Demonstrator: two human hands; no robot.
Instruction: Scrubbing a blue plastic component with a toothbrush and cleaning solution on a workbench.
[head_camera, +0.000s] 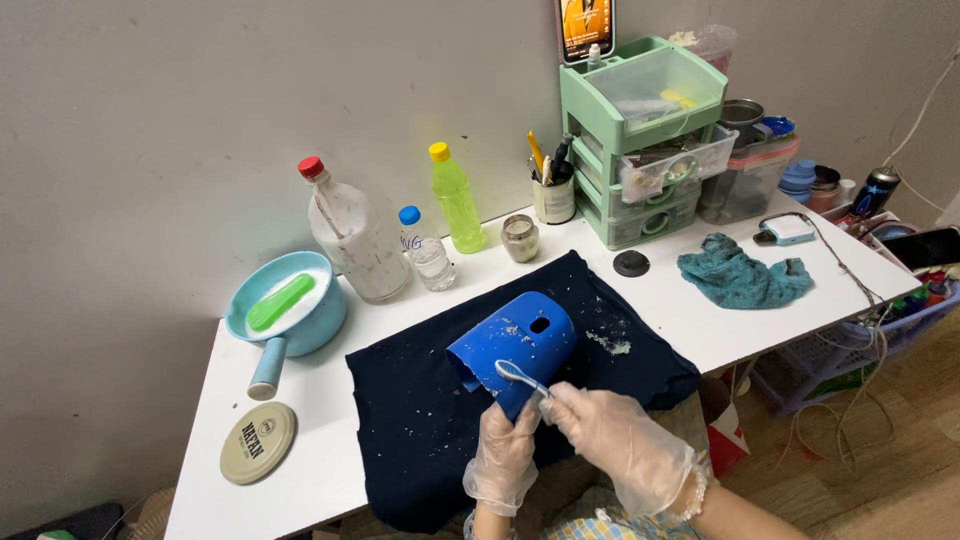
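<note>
Left hand (503, 455), gloved, grips the lower edge of the blue curved silicone piece (520, 345), propping it up over the dark navy cloth (420, 420) spread on the white table (270, 480). Right hand (615, 440), also gloved, is closed around a small toothbrush (520, 377), bristle end against the blue piece's near edge, looks like contact but hard to confirm. White crumbs dot the cloth; teal rag (745, 278) and green drawer unit (640, 140) sit well apart at right.
</note>
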